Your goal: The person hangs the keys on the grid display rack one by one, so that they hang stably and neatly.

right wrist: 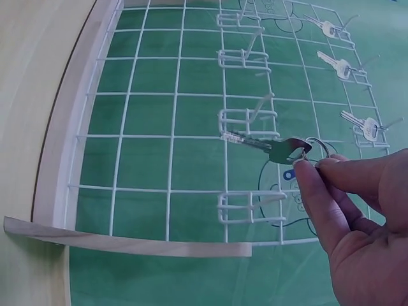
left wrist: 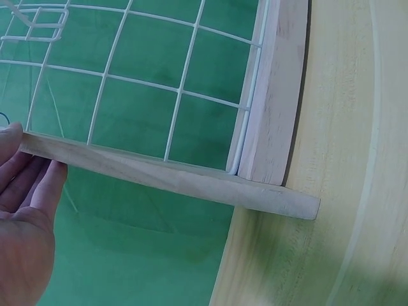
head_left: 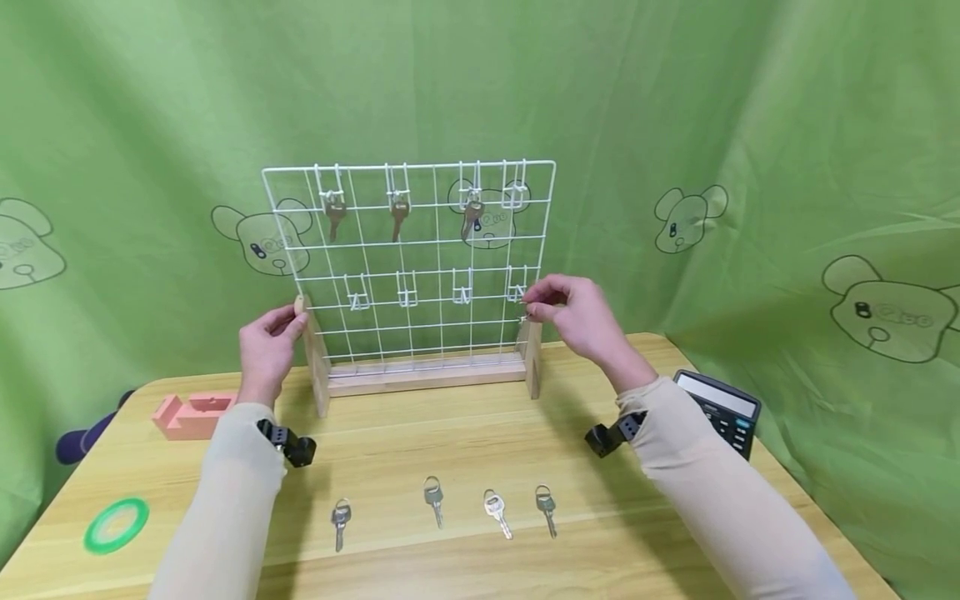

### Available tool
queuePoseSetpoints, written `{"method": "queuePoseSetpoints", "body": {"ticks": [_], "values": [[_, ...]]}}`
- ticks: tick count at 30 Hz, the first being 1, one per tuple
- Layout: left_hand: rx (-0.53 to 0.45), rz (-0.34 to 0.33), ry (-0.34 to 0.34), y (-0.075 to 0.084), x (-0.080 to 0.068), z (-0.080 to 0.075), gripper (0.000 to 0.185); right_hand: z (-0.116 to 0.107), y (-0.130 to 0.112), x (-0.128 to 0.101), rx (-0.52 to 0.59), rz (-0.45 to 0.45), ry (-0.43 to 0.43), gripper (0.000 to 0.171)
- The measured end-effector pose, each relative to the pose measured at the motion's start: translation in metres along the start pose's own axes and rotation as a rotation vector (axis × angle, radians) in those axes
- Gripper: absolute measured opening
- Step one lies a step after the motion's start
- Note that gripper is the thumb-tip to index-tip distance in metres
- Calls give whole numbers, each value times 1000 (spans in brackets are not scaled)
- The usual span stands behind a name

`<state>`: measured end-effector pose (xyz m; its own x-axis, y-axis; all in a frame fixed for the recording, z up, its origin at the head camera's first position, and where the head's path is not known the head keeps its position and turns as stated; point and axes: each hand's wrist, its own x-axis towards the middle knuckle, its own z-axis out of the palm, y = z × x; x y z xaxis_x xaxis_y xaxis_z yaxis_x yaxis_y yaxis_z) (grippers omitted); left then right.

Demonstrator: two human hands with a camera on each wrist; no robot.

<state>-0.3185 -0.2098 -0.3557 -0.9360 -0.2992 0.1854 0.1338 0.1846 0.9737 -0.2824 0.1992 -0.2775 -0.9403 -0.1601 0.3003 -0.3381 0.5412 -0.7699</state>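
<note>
INSPECTOR: Starting point, left edge?
CLERK: Partly hidden behind the table (head_left: 390, 454), a purple object (head_left: 75, 447), too obscured to identify. On the top, a green ring (head_left: 92, 535). Beyond it, a pink block (head_left: 191, 421), overlapped by the left sleeve (head_left: 225, 500), with a recess too unclear to read.
INSPECTOR: Left hand (head_left: 266, 348)?
CLERK: Closed, thumb and fingers gripping the left wooden upright (head_left: 315, 371) near its top. Cut off by the frame edge in the left wrist view.
INSPECTOR: Contents of the hooks?
CLERK: Along the white grid's (head_left: 360, 167) upper row, three hanging keys (head_left: 400, 208). In front, flat on the wood, four loose keys (head_left: 433, 494) in a rough row.
INSPECTOR: Right hand (head_left: 576, 315)?
CLERK: Nearly closed, pinching one more key (right wrist: 284, 152) by its ring at the grid's right side. Almost lost in the head view; bow and blade plain in the right wrist view. Contact between blade and hook: cannot tell.
INSPECTOR: Far right?
CLERK: A dark calculator (head_left: 720, 400), partly covered by the right sleeve (head_left: 727, 492).
</note>
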Motion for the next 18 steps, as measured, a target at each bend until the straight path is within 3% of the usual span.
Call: {"method": "queuePoseSetpoints", "body": {"ticks": [18], "values": [[13, 12, -11, 2, -2, -1, 42, -17, -18, 13, 38, -23, 110, 15]]}}
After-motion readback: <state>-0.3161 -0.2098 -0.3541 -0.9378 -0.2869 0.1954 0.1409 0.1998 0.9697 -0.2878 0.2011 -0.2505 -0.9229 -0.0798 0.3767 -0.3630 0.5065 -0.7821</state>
